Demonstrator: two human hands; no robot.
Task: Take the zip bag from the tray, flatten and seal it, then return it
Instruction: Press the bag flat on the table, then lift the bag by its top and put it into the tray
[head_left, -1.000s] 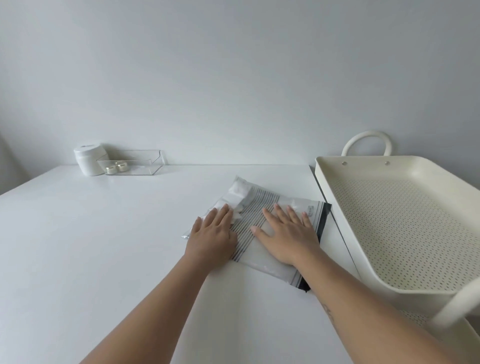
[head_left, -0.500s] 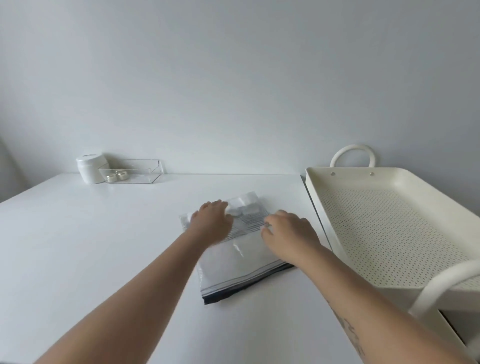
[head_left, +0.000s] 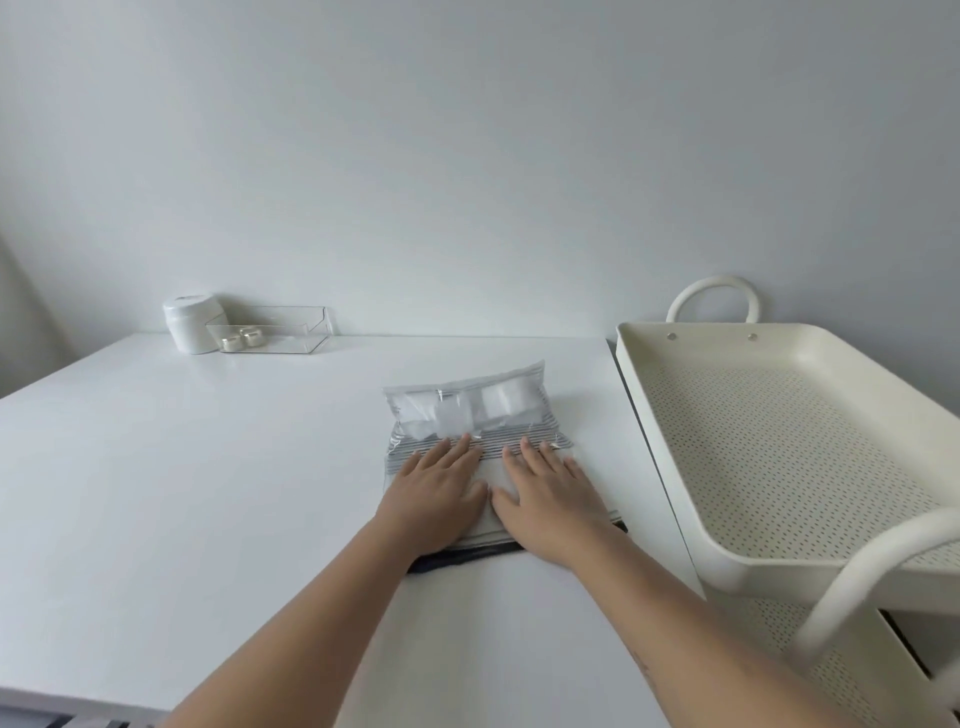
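Note:
A clear zip bag (head_left: 470, 410) with white items and a striped cloth inside lies flat on the white table (head_left: 208, 467). Its dark zip edge points toward me, partly hidden under my wrists. My left hand (head_left: 434, 493) and my right hand (head_left: 548, 491) lie side by side, palms down and fingers spread, pressing on the near half of the bag. The white items bulge at the bag's far end, beyond my fingertips. The cream perforated tray (head_left: 779, 447) stands to the right of the bag, with nothing in it.
The tray is the top shelf of a cart with loop handles (head_left: 711, 296); a lower shelf (head_left: 831, 670) shows beneath. At the back left stand a white jar (head_left: 189, 322) and a clear box (head_left: 275, 330) holding two small items. A plain wall runs behind the table.
The bag was turned so its zip edge faces me. Both hands went from gripping its far part to lying flat, side by side, on its near half.

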